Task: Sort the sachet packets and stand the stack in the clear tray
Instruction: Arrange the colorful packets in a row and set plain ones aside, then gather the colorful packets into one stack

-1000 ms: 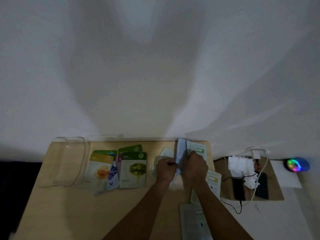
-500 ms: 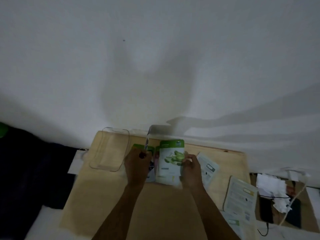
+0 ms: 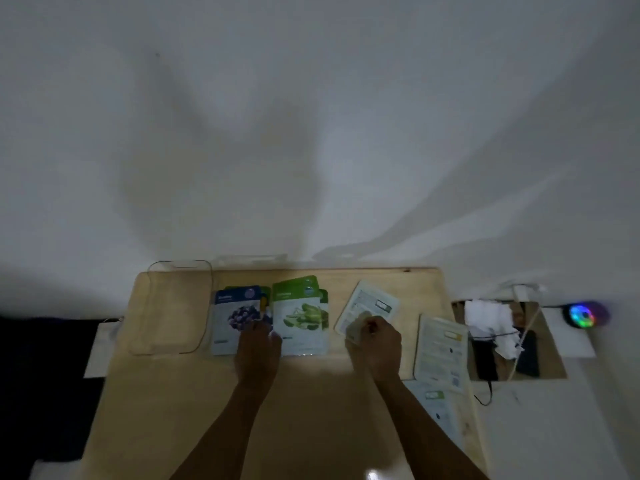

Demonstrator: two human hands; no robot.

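A clear tray [image 3: 173,306] stands at the table's far left with nothing visible inside. Right of it lies a blue berry sachet [image 3: 232,317] on top of other packets, then a pile of green cucumber sachets [image 3: 301,313]. My left hand [image 3: 258,348] rests on the near edges of these two piles, fingers down. My right hand [image 3: 375,341] grips the near end of a white face-down sachet [image 3: 370,303]. Two more face-down sachets lie to the right, one [image 3: 441,351] angled upright and one [image 3: 438,407] near the table edge.
The wooden table [image 3: 311,410] ends at a white wall behind. Right of the table lies a brown board [image 3: 550,355] with crumpled tissue [image 3: 491,320], dark phones and cables. A glowing multicoloured mouse [image 3: 585,315] sits at the far right. A dark floor area is at the left.
The green cucumber sachet held up in both hands half a second ago now lies on the green pile. My right hand has moved right onto the white face-down sachet.
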